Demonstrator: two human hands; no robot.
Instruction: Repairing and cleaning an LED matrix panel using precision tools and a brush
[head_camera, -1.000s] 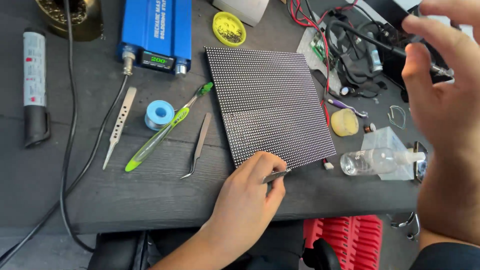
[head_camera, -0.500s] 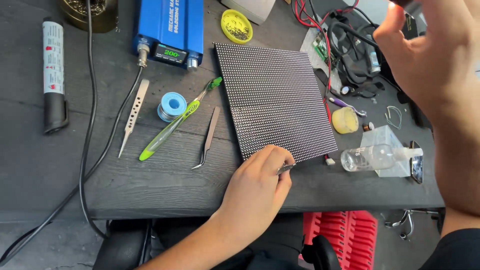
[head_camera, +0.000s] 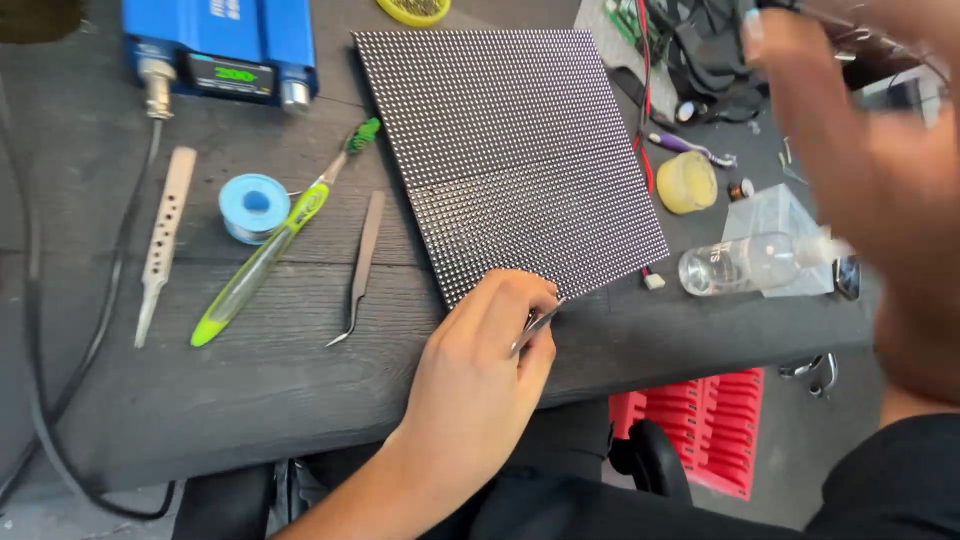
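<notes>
A dark LED dot-matrix panel lies flat on the black wooden table. My left hand rests at the panel's near edge, pinching a pair of metal tweezers whose tips point at that edge. My right hand is raised at the right, close to the camera and blurred. I cannot tell whether it holds anything.
Left of the panel lie curved tweezers, a green pen-like tool, a blue solder spool and a pale perforated tool. A blue unit stands behind. A clear bottle, a yellow round pad and wires sit right. A red crate is below.
The view has closed in on the table. My right hand has dropped lower across the right side and blurred. My left hand stays at the panel's near edge with the tweezers.
</notes>
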